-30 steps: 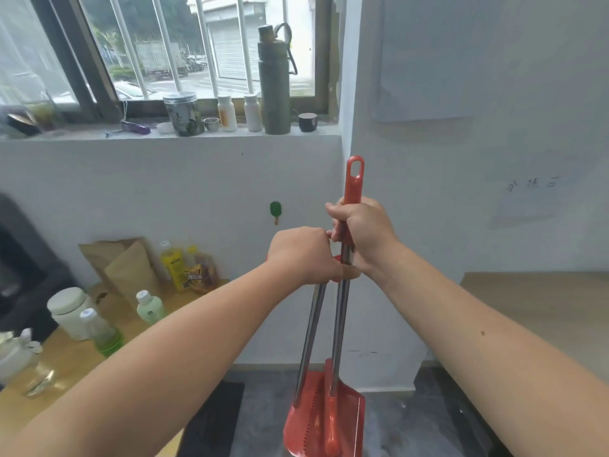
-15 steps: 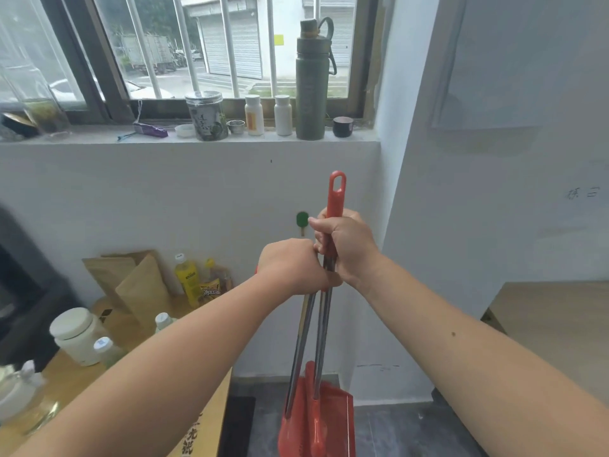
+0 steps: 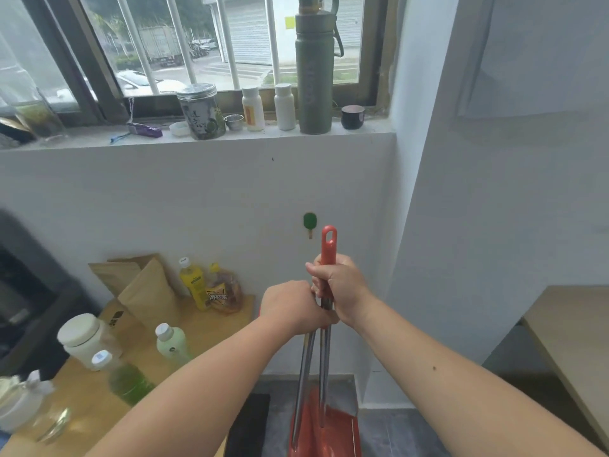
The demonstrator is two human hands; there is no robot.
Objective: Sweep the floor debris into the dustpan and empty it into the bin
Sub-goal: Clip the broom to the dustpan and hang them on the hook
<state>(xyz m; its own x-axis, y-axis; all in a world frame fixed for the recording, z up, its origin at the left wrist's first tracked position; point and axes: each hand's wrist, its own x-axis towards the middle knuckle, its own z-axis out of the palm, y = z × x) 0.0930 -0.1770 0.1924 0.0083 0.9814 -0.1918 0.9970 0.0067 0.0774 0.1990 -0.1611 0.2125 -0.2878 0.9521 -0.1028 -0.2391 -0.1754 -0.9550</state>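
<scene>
White walls met at a corner above the grey floor [image 3: 395, 433]. Two steel handles rose side by side, nearly upright: the right hand [image 3: 342, 288] was closed on the red-capped one, the left hand [image 3: 290, 306] on the other, just beside and lower. Below them the red plastic dustpan [image 3: 336, 430] was held.

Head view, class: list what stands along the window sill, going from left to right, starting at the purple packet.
Purple packet → clear jar with dark label → small metal cup → white bottle with orange label → plain white bottle → tall green flask → small dark cup.
</scene>
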